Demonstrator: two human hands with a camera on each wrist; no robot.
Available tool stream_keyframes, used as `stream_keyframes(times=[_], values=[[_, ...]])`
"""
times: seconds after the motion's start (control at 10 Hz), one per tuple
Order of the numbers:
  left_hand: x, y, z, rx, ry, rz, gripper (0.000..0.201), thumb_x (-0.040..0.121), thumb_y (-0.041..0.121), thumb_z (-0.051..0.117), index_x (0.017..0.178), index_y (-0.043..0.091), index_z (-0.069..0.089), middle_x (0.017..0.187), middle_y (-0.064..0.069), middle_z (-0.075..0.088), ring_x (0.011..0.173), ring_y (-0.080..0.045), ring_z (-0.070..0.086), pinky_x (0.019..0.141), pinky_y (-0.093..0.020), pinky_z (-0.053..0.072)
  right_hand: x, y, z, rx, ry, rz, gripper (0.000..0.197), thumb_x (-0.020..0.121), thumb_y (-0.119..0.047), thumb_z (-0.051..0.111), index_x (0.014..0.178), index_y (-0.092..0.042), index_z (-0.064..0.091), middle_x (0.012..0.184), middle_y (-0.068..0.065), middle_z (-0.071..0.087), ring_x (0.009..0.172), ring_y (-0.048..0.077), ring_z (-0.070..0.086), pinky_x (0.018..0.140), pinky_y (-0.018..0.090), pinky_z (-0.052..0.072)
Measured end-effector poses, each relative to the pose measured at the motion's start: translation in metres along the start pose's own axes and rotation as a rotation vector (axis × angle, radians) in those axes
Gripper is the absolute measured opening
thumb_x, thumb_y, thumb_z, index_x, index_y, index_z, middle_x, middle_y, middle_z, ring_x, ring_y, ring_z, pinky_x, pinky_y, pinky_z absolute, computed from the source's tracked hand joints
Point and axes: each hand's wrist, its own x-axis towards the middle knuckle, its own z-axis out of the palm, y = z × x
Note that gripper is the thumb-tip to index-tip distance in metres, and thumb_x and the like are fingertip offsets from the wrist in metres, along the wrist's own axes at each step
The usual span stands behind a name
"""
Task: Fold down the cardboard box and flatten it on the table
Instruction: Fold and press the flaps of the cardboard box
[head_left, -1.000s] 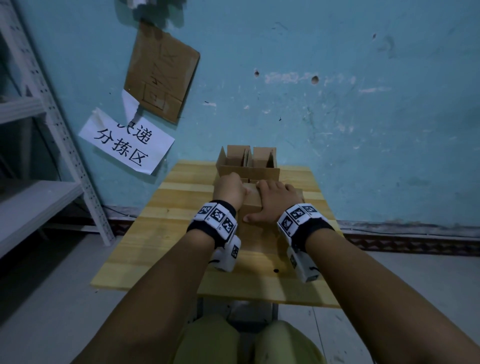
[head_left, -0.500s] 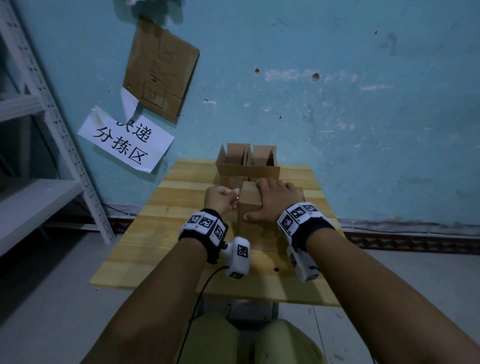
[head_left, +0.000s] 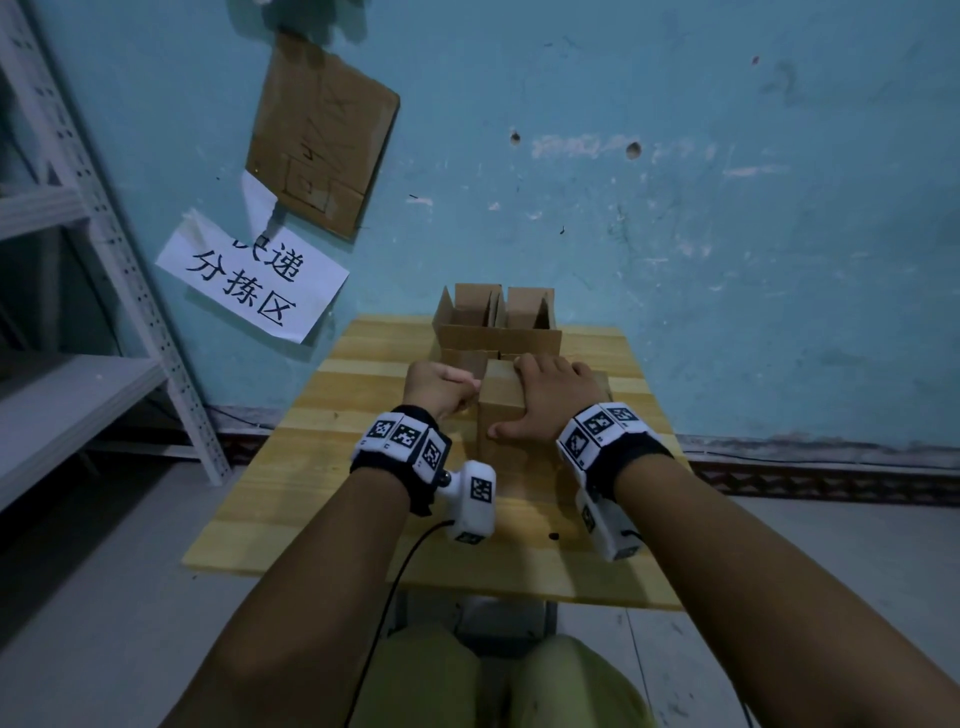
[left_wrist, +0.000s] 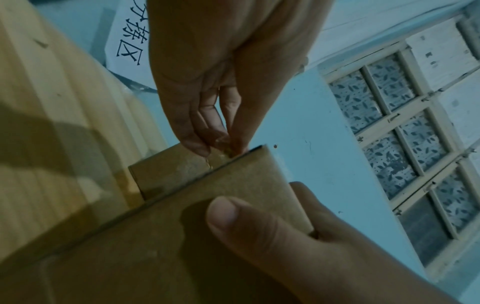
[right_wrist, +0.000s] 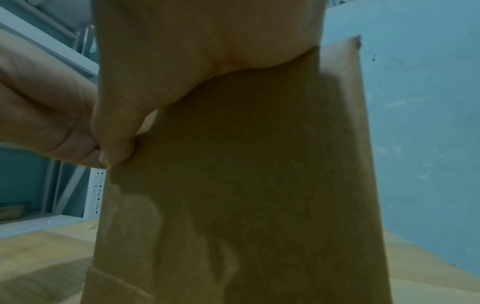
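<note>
Both hands are on the cardboard box (head_left: 501, 410), at the 12 o'clock side of the table (head_left: 322, 467). My right hand (head_left: 553, 402) lies spread on its top, thumb curled over the near edge, I think to keep it steady. My left hand (head_left: 439, 389), at 9 o'clock of the box, pinches something small at a flap (left_wrist: 179, 170) edge, perhaps tape; I cannot tell. Behind, at 12 o'clock, stand other open boxes (head_left: 496, 325).
</note>
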Motion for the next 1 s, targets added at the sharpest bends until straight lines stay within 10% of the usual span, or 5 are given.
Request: stream_keyframes(times=[0.1, 0.2, 0.6, 1.0], values=[[-0.002, -0.004, -0.002, -0.062, -0.002, -0.023, 0.032, 0.082, -0.002, 0.065, 0.110, -0.015, 0.056, 0.080, -0.026, 0.065, 0.039, -0.008, 0.054, 0.044, -0.019, 0.046, 0.000, 0.000, 0.000, 0.006, 0.005, -0.005, 0.089, 0.069, -0.071, 0.058, 0.135, -0.018, 0.030, 0.139, 0.007, 0.040, 0.128, 0.028, 0.039, 0.108, 0.045, 0.027], [-0.001, -0.009, 0.001, -0.131, -0.020, -0.039, 0.019, 0.089, 0.002, 0.058, 0.070, 0.004, 0.055, 0.061, -0.011, 0.055, 0.042, -0.007, 0.053, 0.041, -0.013, 0.047, 0.000, 0.000, 0.000, 0.004, 0.009, -0.008, 0.089, 0.069, -0.071, 0.058, 0.135, -0.018, 0.029, 0.139, 0.007, 0.040, 0.128, 0.028, 0.039, 0.108, 0.045, 0.028], [-0.003, 0.000, -0.005, -0.284, -0.161, -0.193, 0.023, 0.092, 0.004, 0.054, 0.069, 0.006, 0.052, 0.034, 0.004, 0.055, 0.050, -0.008, 0.054, 0.053, -0.017, 0.053, 0.000, 0.000, 0.000, -0.002, 0.007, -0.007, 0.090, 0.069, -0.071, 0.057, 0.137, -0.018, 0.028, 0.140, 0.007, 0.040, 0.129, 0.028, 0.038, 0.109, 0.045, 0.027], [-0.006, -0.003, 0.008, 0.004, -0.042, -0.047, 0.032, 0.093, 0.000, 0.048, 0.062, 0.009, 0.050, 0.065, -0.007, 0.051, 0.060, -0.013, 0.051, 0.047, -0.016, 0.049, 0.001, 0.000, 0.001, 0.000, 0.007, 0.000, 0.087, 0.070, -0.070, 0.058, 0.134, -0.019, 0.030, 0.137, 0.007, 0.041, 0.127, 0.028, 0.040, 0.108, 0.046, 0.027]])
